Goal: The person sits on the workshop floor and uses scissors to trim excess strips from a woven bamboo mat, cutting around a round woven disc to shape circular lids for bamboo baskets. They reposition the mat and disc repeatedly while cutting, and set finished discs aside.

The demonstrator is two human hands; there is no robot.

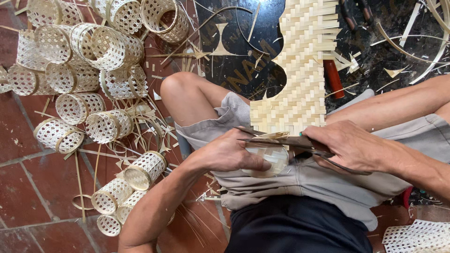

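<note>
Over the lap, left hand (229, 154) grips a small round woven disc (271, 161); right hand (349, 147), closed on big scissors (281, 140), trims its edge. Woven mat (300, 70) w/ cut-outs lies ahead, mostly uncut; approx. a dozen+ finished baskets (93, 70) piled left.

Your left hand (229, 154) covers much of the small round woven piece (269, 161), and the woven mat (302, 65) runs off the top edge.
</note>
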